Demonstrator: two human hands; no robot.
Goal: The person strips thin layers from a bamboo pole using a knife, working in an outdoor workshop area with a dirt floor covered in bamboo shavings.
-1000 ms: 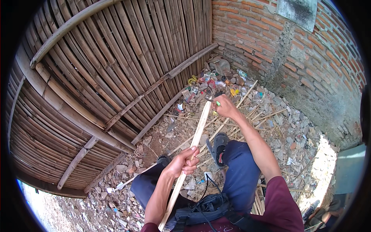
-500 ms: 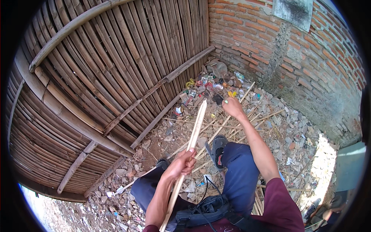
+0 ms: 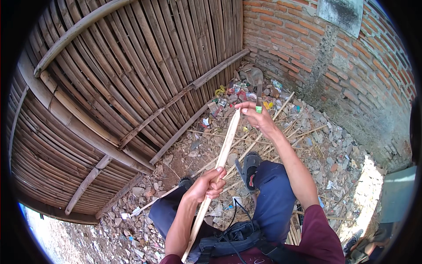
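Observation:
My left hand (image 3: 207,185) is closed around a long, pale split bamboo strip (image 3: 226,147), which slants from my lap up to the far right. At the strip's far end is my right hand (image 3: 259,119), its index finger and thumb at the tip; I cannot tell how firmly they touch it. The same hand grips a knife (image 3: 259,91). Its dark blade points away from me, and a bit of light green shows at the handle; the rest of the handle is hidden by the fingers.
A bamboo slat wall (image 3: 167,66) stands on the left, a brick wall (image 3: 285,48) at the far right. Thin bamboo sticks (image 3: 259,140) lie over rubble between and beyond my feet. Litter (image 3: 239,94) is heaped in the corner. Another person's foot (image 3: 354,240) shows at lower right.
My right hand has moved slightly left and up to the strip's tip. The knife blade has turned from pointing left to pointing away. My left hand keeps its grip on the strip.

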